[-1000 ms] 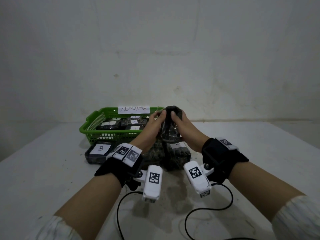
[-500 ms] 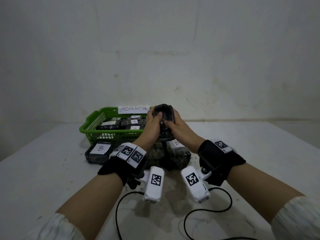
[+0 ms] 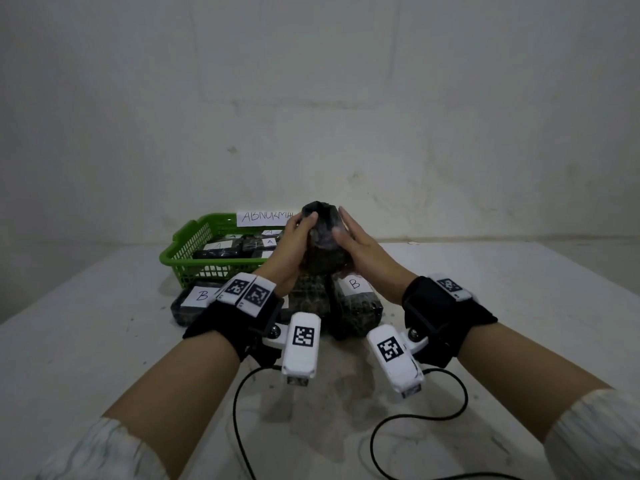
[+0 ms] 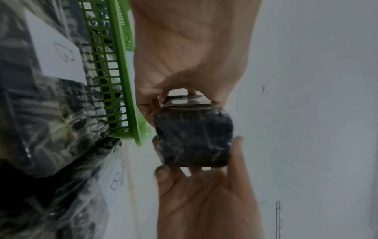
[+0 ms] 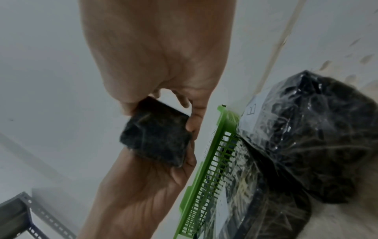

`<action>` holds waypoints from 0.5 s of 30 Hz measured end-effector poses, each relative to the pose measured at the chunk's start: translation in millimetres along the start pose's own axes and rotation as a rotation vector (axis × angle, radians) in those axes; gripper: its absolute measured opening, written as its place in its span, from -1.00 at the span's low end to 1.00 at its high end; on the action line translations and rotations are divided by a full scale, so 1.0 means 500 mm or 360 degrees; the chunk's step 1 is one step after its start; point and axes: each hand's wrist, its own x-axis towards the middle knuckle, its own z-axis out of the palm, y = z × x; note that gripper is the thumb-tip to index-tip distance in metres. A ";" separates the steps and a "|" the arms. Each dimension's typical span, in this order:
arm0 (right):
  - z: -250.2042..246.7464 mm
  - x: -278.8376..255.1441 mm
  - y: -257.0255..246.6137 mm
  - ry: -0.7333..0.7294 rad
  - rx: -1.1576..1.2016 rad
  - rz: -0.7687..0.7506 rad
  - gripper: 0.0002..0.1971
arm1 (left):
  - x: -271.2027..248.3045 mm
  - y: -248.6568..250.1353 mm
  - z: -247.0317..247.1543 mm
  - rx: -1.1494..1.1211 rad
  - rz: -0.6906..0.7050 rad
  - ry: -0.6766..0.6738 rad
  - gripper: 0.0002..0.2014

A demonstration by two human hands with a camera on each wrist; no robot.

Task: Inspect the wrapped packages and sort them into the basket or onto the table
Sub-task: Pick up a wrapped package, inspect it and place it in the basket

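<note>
A dark wrapped package (image 3: 320,233) is held up between both hands above the table, just right of the green basket (image 3: 187,252). My left hand (image 3: 304,224) grips its left side, thumb on the front. My right hand (image 3: 341,226) holds its right side with long fingers along it and the thumb on the front. The left wrist view shows the package (image 4: 193,139) end-on, clamped between the left hand (image 4: 184,100) and the right hand's fingers (image 4: 235,148). In the right wrist view, the package (image 5: 155,137) sits between the two hands. No label shows on it.
The basket carries an "ABNORMAL" sign (image 3: 266,218) and holds several packages with A labels (image 3: 270,242). Below my hands, packages labelled B (image 3: 199,299) (image 3: 356,301) lie on the white table (image 3: 519,306). Cables (image 3: 415,417) trail near the front edge. A grey metal rack (image 5: 18,215) stands off the table.
The package has been lifted a little and shifted left toward the basket's corner, turning more upright. My right fingers have straightened along its side.
</note>
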 end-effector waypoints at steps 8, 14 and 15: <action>0.005 0.004 0.001 0.0120 -0.0007 -0.0171 -0.59 | -0.001 0.001 -0.019 -0.0206 -0.0310 -0.0112 -0.51; 0.015 0.006 -0.003 0.0180 -0.0102 -0.0213 -0.62 | -0.011 0.005 -0.018 -0.0217 -0.0341 -0.0142 -0.47; 0.014 0.007 -0.002 0.0173 -0.0128 -0.0195 -0.59 | -0.012 0.005 -0.018 -0.0220 -0.0341 -0.0143 -0.47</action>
